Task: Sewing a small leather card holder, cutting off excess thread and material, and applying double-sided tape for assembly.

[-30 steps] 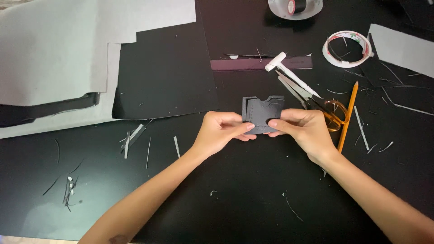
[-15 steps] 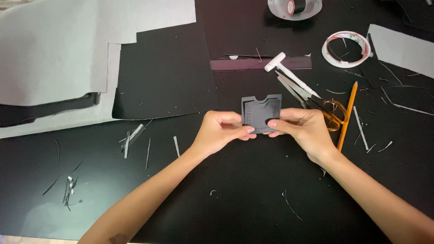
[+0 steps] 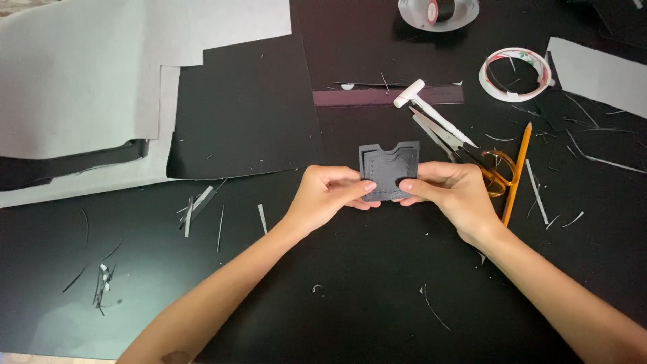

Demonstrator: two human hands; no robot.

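Note:
A small dark grey card holder (image 3: 389, 166) with a notched top edge and stitch marks is held above the black table. My left hand (image 3: 328, 197) pinches its lower left corner. My right hand (image 3: 453, 191) grips its lower right side, thumb on the front face. The piece stands nearly upright, facing me, with both hands below and beside it.
Scissors (image 3: 465, 152), a white-handled tool (image 3: 431, 111) and an orange pencil (image 3: 515, 172) lie just right of my hands. A tape roll (image 3: 515, 73) sits at the back right. Grey sheets (image 3: 101, 81) and a black sheet (image 3: 242, 114) cover the left. Thin offcuts litter the black table (image 3: 377, 283).
The grey piece has shifted slightly toward me and is held a little more upright; both hands keep their pinch at its lower corners.

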